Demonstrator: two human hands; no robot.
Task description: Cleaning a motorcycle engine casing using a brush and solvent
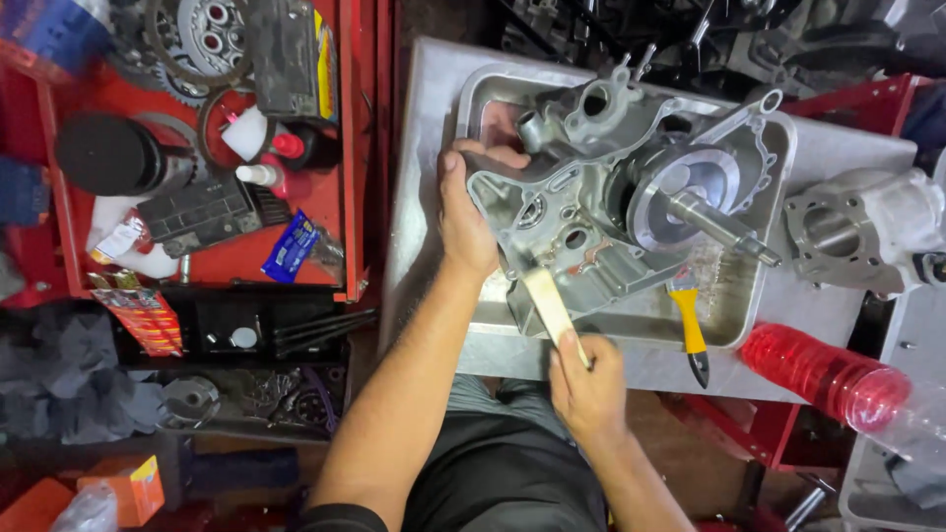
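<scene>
A grey engine case (591,197) is seen lying in a metal tray (729,330) on the counter (424,197). The case's left edge is gripped by the left hand (463,212), thumb on top and fingers curled behind the rim. A flat pale tool (550,305) is held in the right hand (589,379), whose fingers are closed around its lower end; the tool's upper end is laid against the case's lower edge. A steel shaft (724,229) is seen sticking out of the case toward the right, over the tray.

Just right of the pale tool, a yellow-handled tool (690,325) is propped across the tray's near rim, its dark tip hanging off the edge. Right of the tray, a grey cylinder block (857,232) is set on the counter, and a red ribbed plastic piece (823,369) is lying near the tray's lower right corner. Left of the counter, a red cart (347,148) is crowded with bottles, a black round can (103,153), gears and a blue packet (291,246).
</scene>
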